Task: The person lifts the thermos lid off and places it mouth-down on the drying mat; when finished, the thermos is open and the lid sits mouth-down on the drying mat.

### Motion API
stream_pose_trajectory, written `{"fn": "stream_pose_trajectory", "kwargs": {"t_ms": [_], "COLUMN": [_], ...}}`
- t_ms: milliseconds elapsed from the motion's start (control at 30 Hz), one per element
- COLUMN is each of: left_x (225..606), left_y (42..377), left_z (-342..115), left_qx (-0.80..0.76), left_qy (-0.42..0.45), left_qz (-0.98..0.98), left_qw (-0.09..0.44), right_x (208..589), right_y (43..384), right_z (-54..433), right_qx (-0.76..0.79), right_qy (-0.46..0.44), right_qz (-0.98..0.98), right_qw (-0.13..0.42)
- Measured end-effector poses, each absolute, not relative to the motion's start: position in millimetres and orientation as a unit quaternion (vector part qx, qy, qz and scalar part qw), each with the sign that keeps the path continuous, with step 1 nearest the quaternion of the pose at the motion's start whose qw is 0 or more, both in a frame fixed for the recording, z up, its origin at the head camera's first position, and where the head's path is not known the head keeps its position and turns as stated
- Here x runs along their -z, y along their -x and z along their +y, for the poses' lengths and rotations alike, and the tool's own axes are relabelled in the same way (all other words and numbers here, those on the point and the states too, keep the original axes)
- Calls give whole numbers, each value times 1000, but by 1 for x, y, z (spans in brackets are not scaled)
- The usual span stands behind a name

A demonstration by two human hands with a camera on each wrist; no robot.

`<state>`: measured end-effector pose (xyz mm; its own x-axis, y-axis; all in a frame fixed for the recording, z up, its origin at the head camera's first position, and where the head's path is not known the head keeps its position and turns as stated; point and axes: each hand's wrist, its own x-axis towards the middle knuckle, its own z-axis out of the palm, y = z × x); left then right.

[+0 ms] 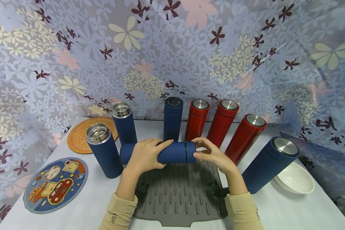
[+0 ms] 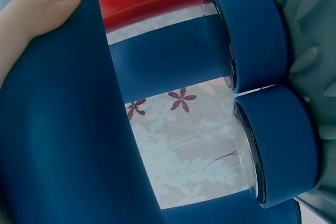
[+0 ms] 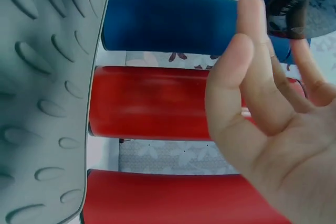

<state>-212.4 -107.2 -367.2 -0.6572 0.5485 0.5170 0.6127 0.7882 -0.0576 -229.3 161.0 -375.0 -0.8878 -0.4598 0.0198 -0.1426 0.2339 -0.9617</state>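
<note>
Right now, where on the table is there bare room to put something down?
Bare table shows at left, between the cartoon mat and the left sleeve, and at right, in front of the white bowl. It is crowded behind the right hand, where three red bottles stand close together.

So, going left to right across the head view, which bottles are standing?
Front open blue bottle, rear open blue bottle, dark-topped blue bottle, first red bottle, second red bottle, third red bottle, silver-topped blue bottle.

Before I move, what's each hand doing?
Left hand: holding the sideways blue bottle.
Right hand: curved at that bottle's lid; whether it grips cannot be told.
</note>
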Motion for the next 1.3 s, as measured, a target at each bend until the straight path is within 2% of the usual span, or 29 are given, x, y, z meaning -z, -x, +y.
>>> {"fn": "stream_pose_trajectory", "kwargs": {"t_ms": [333, 533, 700, 867, 1067, 1300], "left_x": [367, 368, 368, 368, 367, 365], "left_y": [212, 213, 213, 212, 211, 211], "left_z": [-107, -106, -106, -106, -108, -109], "left_qx": [61, 63, 61, 62, 66, 69], "left_qy": [325, 328, 327, 325, 320, 316], "left_qz": [-907, -906, -909, -911, -912, -914], "left_qw": [259, 259, 251, 247, 247, 245], "right_x": [376, 372, 370, 370, 373, 375], "right_y": [230, 225, 225, 226, 226, 226], "right_z": [162, 160, 154, 153, 155, 155], "right_qx": [559, 563, 538, 538, 563, 553], "right_qy": [264, 205, 142, 136, 196, 271], "right_qz": [779, 788, 818, 818, 791, 784], "right_qw": [103, 140, 148, 151, 137, 70]}}
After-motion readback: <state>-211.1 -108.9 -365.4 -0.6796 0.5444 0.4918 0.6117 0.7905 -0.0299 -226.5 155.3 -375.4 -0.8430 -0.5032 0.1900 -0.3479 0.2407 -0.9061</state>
